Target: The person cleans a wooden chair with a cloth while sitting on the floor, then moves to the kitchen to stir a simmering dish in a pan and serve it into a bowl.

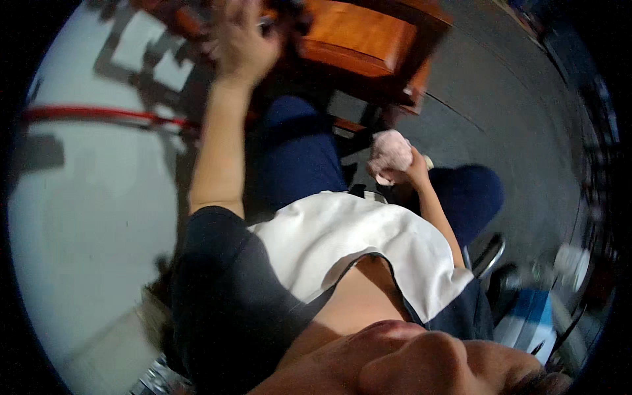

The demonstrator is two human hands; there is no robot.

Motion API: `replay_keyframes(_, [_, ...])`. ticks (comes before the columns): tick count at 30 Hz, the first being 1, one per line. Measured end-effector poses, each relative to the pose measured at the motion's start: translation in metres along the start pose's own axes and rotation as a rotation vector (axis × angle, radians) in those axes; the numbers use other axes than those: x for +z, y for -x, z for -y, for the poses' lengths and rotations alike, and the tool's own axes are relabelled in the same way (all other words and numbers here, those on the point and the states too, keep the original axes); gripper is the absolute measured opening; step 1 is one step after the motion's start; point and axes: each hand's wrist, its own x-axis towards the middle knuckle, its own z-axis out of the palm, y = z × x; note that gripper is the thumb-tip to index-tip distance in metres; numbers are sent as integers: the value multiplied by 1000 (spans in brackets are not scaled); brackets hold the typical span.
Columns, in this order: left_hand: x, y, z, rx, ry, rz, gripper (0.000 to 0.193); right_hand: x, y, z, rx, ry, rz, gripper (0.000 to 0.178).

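Observation:
Out in front at the upper left, my left hand (pixel 247 46) reaches up to a carved-looking, reddish-brown wooden part; its fingers are smeared by motion. Beside it stands a glossy orange-brown wooden piece of furniture (pixel 359 36) with a framed panel. Closer to my body, over my right thigh, my right hand (pixel 417 169) is closed on a crumpled pale pink cloth (pixel 392 151). The cloth hangs just below the lower corner of the wooden furniture, apart from it as far as I can see.
A red bar or hose (pixel 105 113) runs along the pale surface at left. Dark grey floor (pixel 500 99) stretches away at right. A blue-and-white box (pixel 530 322) stands at lower right, near a curved metal tube (pixel 492 255). Blurred clutter lines the far right.

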Motion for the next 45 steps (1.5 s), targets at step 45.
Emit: replay_keyframes(45, [-56,236,196,-1367,307,30,37,8,-10,-17,128,70,190,71])
